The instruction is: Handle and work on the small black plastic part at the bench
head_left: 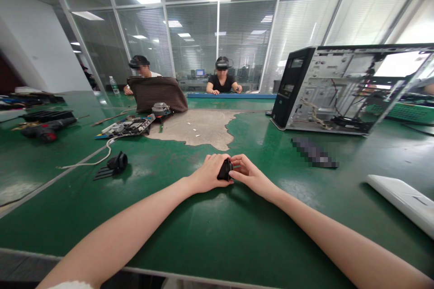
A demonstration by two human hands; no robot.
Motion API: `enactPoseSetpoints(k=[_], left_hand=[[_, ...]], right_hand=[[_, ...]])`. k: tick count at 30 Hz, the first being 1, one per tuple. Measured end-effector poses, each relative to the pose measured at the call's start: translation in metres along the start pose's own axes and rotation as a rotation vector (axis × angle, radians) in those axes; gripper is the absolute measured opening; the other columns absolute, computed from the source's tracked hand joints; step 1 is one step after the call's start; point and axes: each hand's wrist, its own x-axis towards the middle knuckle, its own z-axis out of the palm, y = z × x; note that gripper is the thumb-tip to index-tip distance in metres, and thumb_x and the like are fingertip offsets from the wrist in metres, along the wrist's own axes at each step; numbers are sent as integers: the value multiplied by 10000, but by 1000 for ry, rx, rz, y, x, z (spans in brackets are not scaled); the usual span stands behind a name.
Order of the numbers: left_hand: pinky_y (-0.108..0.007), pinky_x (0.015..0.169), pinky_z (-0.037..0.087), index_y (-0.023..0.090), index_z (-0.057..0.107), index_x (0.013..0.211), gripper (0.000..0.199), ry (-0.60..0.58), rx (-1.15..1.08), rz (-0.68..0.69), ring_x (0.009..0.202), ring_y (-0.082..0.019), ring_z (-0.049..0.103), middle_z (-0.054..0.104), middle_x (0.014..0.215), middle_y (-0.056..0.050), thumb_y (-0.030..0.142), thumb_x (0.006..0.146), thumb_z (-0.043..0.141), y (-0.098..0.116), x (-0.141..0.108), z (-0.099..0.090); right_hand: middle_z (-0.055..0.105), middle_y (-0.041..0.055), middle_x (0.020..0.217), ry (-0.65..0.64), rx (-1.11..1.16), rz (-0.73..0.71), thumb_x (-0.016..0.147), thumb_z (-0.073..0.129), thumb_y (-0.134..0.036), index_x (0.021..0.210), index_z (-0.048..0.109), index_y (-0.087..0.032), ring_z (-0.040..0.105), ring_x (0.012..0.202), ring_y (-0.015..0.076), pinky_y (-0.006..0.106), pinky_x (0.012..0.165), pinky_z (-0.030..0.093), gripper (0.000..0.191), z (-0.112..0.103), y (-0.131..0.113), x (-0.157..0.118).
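Now the left hand (210,171) has its fingers curled round a small, matte-looking black part (224,170), while fingers of the right hand (250,173) close on its edge. They hold it nearer the wearer than the pale patch (203,128)

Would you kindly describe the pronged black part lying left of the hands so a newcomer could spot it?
On the green tabletop, find the circuit board beside a white cable. Nearer lies a black round barrel with flat parallel prongs. Unlike the black piece in the left hand, it lies untouched.
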Motion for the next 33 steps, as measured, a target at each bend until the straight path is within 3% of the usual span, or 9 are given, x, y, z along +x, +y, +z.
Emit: enactPoseSetpoints(k=[6, 11, 18, 25, 33], left_hand=[[-347, 794, 325, 191, 326, 1111, 548, 2, 12, -7, 924, -224, 462, 505, 1035, -63, 380, 686, 616, -2, 0, 1], [-349, 798, 325, 191, 320, 1116, 557, 11, 20, -1, 927, -224, 463, 502, 1041, -65, 406, 690, 606, -1, -1, 1], [-350, 814, 318, 202, 322, 1120, 555, 4, 1, -1, 943, -226, 465, 500, 1062, -64, 404, 689, 609, 1, 0, 0], [-353, 800, 323, 195, 330, 1121, 560, -3, 8, -18, 931, -232, 466, 507, 1040, -68, 368, 676, 621, -1, -1, 0], [-360, 811, 326, 193, 337, 1121, 554, 3, 1, -22, 945, -234, 471, 507, 1044, -69, 409, 689, 606, 1, 0, 0]], right_hand=[[525, -5, 905, -84, 49, -20, 693, 636, -237, 889, 403, -222, 554, 875, 138, 316, 800, 432, 304, -2, -1, -1], [526, -4, 885, -18, -3, -42, 758, 560, -301, 853, 423, -212, 560, 826, 132, 310, 767, 438, 189, 0, -1, 0], [512, 20, 952, 2, -25, -13, 742, 569, -339, 957, 424, -212, 549, 862, 140, 319, 785, 448, 289, -1, 2, 2], [537, -5, 902, -87, 33, -28, 687, 642, -251, 902, 404, -223, 557, 870, 139, 320, 798, 441, 322, -2, -1, -1], [515, 5, 924, -10, -15, -40, 742, 578, -316, 896, 425, -216, 551, 843, 133, 306, 763, 449, 238, 0, 1, 0]])
